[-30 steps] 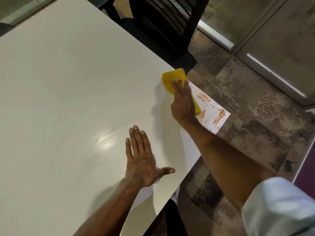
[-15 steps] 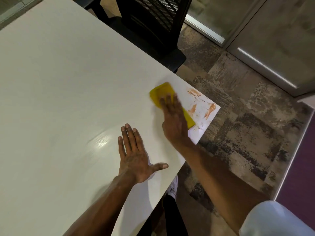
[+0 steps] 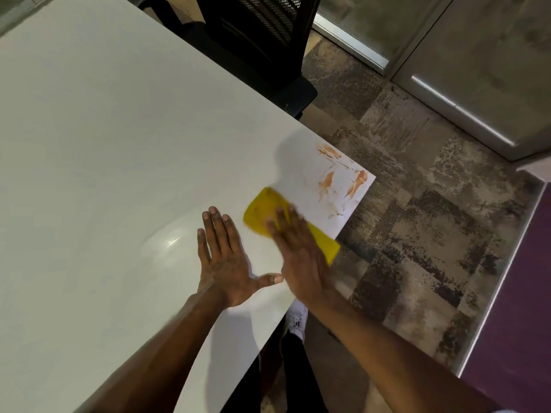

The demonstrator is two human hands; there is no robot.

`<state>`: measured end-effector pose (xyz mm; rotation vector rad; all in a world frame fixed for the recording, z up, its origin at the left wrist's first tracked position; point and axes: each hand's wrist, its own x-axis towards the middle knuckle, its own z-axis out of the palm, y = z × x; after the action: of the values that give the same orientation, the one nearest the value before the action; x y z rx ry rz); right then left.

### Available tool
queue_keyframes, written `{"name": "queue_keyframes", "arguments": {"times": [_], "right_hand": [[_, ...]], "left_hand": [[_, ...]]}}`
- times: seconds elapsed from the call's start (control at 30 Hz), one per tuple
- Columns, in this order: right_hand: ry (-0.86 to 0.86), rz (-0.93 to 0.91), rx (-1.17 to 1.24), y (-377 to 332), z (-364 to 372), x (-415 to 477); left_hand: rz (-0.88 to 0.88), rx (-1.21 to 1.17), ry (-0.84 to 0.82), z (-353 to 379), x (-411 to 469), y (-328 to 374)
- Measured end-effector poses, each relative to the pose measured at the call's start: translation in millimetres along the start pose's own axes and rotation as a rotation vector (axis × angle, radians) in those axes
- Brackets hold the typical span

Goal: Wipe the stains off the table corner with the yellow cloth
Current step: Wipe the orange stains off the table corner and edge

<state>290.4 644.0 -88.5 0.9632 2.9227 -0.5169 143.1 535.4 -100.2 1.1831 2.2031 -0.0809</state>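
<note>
Orange-brown stains (image 3: pixel 343 177) smear the near right corner of the white table (image 3: pixel 119 144). The yellow cloth (image 3: pixel 264 211) lies flat on the table beside the stains, toward me, with one end hanging over the table's right edge. My right hand (image 3: pixel 301 251) presses flat on the cloth, fingers together, and looks motion-blurred. My left hand (image 3: pixel 226 257) rests palm down on the table just left of it, fingers spread, holding nothing.
A black mesh office chair (image 3: pixel 256 40) stands at the table's far edge. Patterned carpet (image 3: pixel 417 248) lies to the right, with a glass partition (image 3: pixel 477 70) beyond. My leg and a white shoe (image 3: pixel 296 320) show under the table edge.
My right hand has dragged the cloth from the far side of the corner toward me, ending near the right edge. The stains now lie uncovered. The left hand stayed in place.
</note>
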Motion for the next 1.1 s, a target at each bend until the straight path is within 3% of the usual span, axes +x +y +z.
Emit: {"name": "queue_keyframes", "arguments": {"times": [0.1,0.3,0.5,0.7,0.9,1.1], "right_hand": [[0.016,-0.087,-0.016,9.8,2.7,-27.8],[0.105,0.235,-0.038,54.0,-22.6,11.0],[0.057,-0.063,-0.078,24.5,6.8,-51.8],[0.073,0.246,-0.101,59.9,-18.5,-7.4],[0.029,-0.017,-0.063,26.5,-1.0,-67.2],[0.008,0.113,-0.067,41.2,-18.7,-31.1]], "left_hand": [[-0.001,0.001,0.012,0.7,0.1,-0.3],[-0.001,0.002,0.04,5.2,1.8,-1.0],[0.005,-0.013,0.072,8.2,2.0,-1.7],[0.006,-0.026,0.087,8.5,1.2,-0.8],[0.014,-0.032,0.093,8.6,1.4,-1.2],[0.019,-0.027,0.085,11.1,2.7,-1.8]]}}
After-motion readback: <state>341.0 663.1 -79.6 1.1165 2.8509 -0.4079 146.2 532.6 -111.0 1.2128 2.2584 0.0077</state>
